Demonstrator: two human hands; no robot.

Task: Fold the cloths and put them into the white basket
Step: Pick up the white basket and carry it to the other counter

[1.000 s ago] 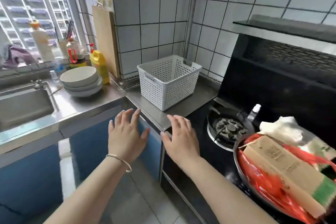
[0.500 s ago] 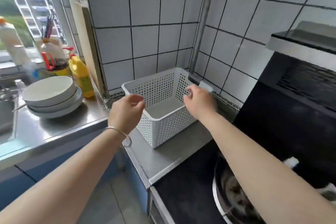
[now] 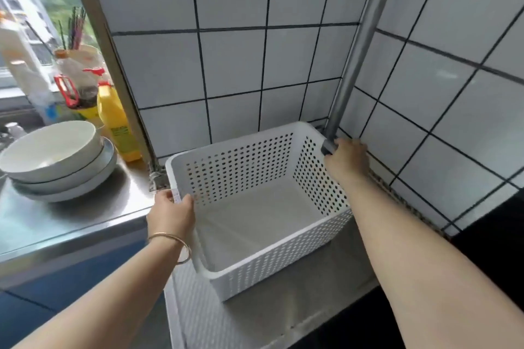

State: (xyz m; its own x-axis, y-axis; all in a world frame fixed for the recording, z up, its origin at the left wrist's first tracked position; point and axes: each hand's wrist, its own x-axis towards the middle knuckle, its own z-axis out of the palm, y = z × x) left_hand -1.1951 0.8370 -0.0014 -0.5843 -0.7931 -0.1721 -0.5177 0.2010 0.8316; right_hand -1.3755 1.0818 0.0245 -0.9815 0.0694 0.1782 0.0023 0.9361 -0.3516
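Steel counter (image 3: 71, 221) in a tiled kitchen corner, black hob edge at the right. Nearest: two bare forearms reaching away from the wearer, spread to either side of the white basket (image 3: 255, 224). Left hand (image 3: 171, 214), bangle at the wrist, is closed over the basket's near-left rim, thumb inside against the perforated wall, fingers outside. Right hand (image 3: 347, 161) is farther out, closed on the far-right rim close beside the foot of the grey pipe (image 3: 357, 51); its fingers are hidden, so how firm the grip is I cannot tell. Basket sits between the hands, turned at an angle to the counter edge, one corner toward the wearer, long axis running from near right to far left by my reading. It looks empty, pale floor showing. Left hand is the nearer; the right arm is stretched almost full. No cloths in sight anywhere, so I judge the basket is being taken hold of for moving to where they are. With hands on opposite sides, a level lift toward the body looks straightforward, though the pipe crowds the right knuckles. Farther left: stacked bowls (image 3: 54, 156), a yellow bottle (image 3: 116, 122), the window sill clutter beyond.
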